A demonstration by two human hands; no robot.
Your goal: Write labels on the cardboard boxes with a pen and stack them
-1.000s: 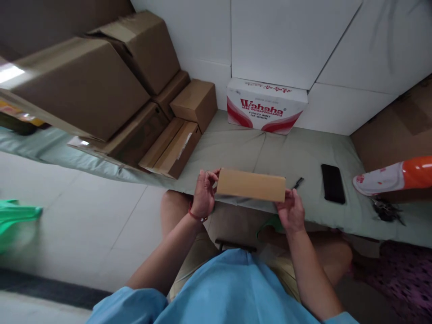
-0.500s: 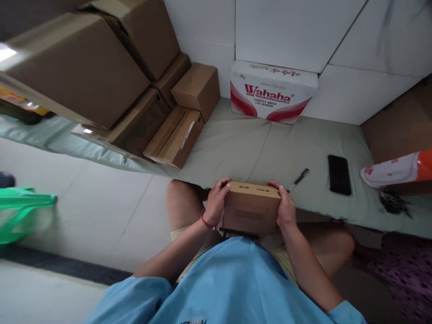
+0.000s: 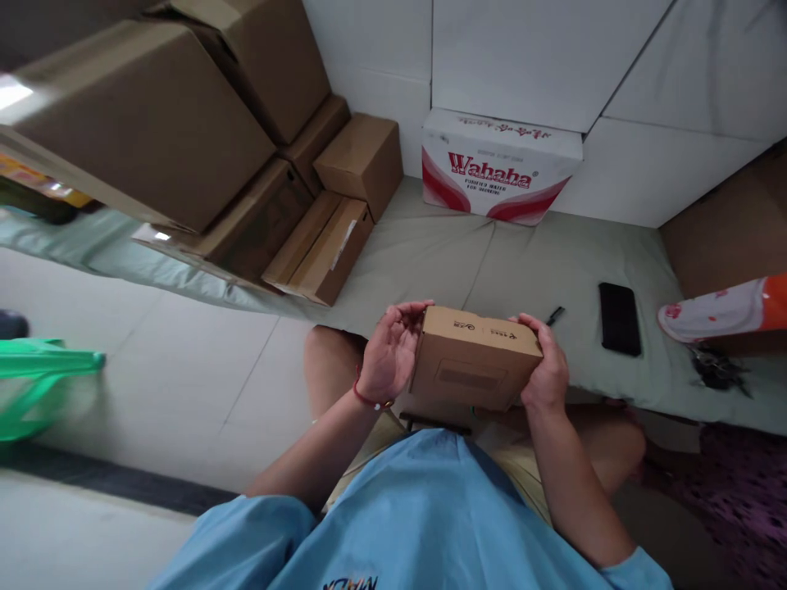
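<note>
A small brown cardboard box (image 3: 470,369) with black print along its upper side is held up over my lap, tilted a little down to the right. My right hand (image 3: 546,365) grips its right end, thumb side along the top edge. At the left end, my left hand (image 3: 393,348) is opened out with the palm turned toward the box and fingers stretched up; the fingertips are close to the box's upper left corner, and I cannot tell whether they touch it. A red bracelet (image 3: 370,393) is round my left wrist.
Brown cartons (image 3: 141,123) are stacked on the covered surface at the left. A white and red Wahaba carton (image 3: 498,172) leans by the wall. A black phone (image 3: 620,319), a pen (image 3: 556,315) and keys (image 3: 716,367) lie at the right. A green plastic stool (image 3: 49,369) stands far left.
The box has risen, shifted right and tilted down on its right side. My left hand has loosened from its end and opened; my right hand still grips it.
</note>
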